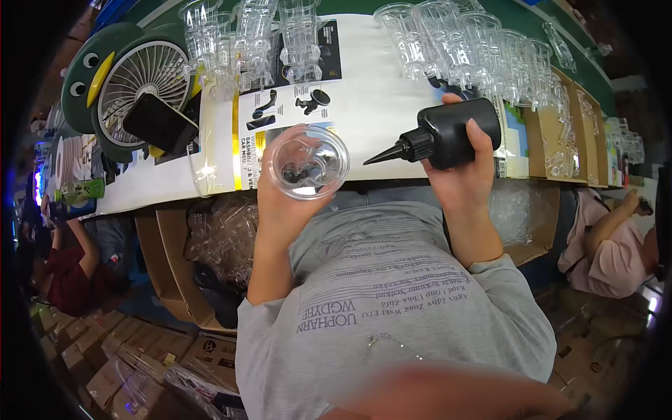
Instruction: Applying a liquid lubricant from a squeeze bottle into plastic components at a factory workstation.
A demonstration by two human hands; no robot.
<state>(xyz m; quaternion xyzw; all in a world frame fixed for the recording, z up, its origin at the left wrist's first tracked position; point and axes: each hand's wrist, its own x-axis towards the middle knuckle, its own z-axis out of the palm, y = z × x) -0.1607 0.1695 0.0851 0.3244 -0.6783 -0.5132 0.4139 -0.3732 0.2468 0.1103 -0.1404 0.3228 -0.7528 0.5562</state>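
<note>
In my left hand (pixel 280 203) is a clear plastic cup (pixel 309 162), its round rim facing up toward me; the fingers are wrapped round it. My right hand (pixel 467 178) grips a black squeeze bottle (pixel 462 129) lying on its side. The bottle's pointed black nozzle (pixel 386 152) aims left at the cup and stays a little apart from its rim. Both hands are held above the near edge of the table.
Clear plastic cups stand in clusters at the back left (pixel 255 42) and back right (pixel 462 42). A green fan (pixel 143 84) with a phone (pixel 157 122) in front stands left. Cardboard boxes (pixel 553 133) sit right. A box of clear plastic parts (pixel 224 234) is below the table. Other people sit at both sides.
</note>
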